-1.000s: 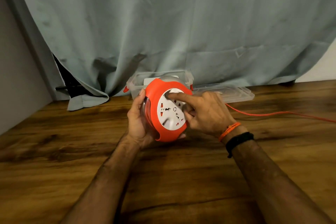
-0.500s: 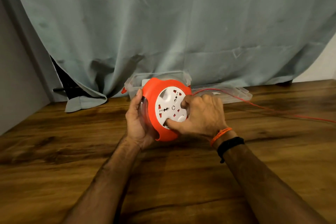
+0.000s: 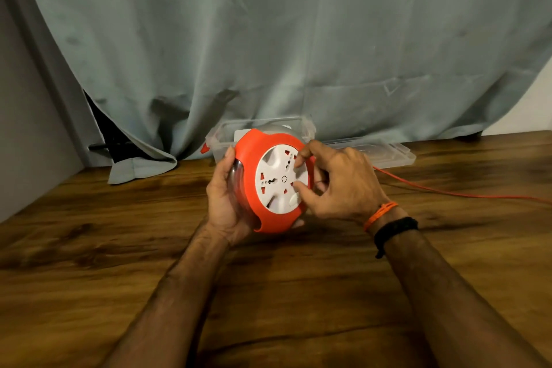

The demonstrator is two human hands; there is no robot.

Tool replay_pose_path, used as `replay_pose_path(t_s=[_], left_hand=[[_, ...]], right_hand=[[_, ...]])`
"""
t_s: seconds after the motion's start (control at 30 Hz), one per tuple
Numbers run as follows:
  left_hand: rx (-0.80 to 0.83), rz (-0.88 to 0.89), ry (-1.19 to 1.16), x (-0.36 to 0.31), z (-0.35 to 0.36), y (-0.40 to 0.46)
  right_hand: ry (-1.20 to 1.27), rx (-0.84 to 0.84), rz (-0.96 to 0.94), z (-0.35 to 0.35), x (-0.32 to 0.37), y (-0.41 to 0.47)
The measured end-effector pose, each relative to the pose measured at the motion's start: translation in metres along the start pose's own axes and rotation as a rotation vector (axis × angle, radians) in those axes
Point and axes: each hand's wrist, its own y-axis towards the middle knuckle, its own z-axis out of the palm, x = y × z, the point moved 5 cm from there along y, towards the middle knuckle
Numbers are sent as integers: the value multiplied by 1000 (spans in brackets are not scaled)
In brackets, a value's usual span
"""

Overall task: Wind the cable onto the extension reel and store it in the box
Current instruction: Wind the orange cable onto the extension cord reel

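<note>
An orange extension reel (image 3: 254, 158) with a white socket disc (image 3: 276, 179) stands on edge above the wooden table (image 3: 89, 233). My left hand (image 3: 222, 197) grips its left side and clear back. My right hand (image 3: 337, 182) has its fingertips curled onto the right part of the white disc. A thin orange cable (image 3: 454, 193) runs from behind the right hand across the table to the right edge of view. Behind the reel sits a clear plastic box (image 3: 301, 125), partly hidden by it.
The box's clear lid (image 3: 388, 152) lies flat on the table to the right of the box. A grey-green curtain (image 3: 268, 39) hangs along the back, its hem touching the table. A grey wall (image 3: 27, 143) closes off the left side.
The white disc has turned under my right fingers, which went from its top to its bottom and now sit on its right side. The cable has dropped back onto the table.
</note>
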Motion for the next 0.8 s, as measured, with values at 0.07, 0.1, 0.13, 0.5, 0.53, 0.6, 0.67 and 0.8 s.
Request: replay_pose_path(t_s=[0.07, 0.1, 0.13, 0.5, 0.53, 0.6, 0.67, 0.8], left_hand=[[7, -51, -8, 3, -1, -1], [10, -65, -20, 4, -2, -1], [11, -78, -37, 4, -3, -1], [-78, -73, -27, 6, -5, 0], [-94, -44, -19, 4, -6, 1], [-80, 34, -6, 1, -2, 2], [-66, 97, -24, -3, 2, 1], [-135, 173, -1, -7, 0, 2]], right_hand=[[-33, 6, -34, 0, 4, 0], [-48, 8, -59, 0, 6, 0], [-52, 2, -88, 0, 8, 1], [-152, -53, -162, 0, 9, 0], [-167, -38, -131, 1, 6, -1], [-214, -3, -51, 3, -1, -2], [-213, 3, 40, 7, -6, -3], [-211, -68, 92, 17, -1, -6]])
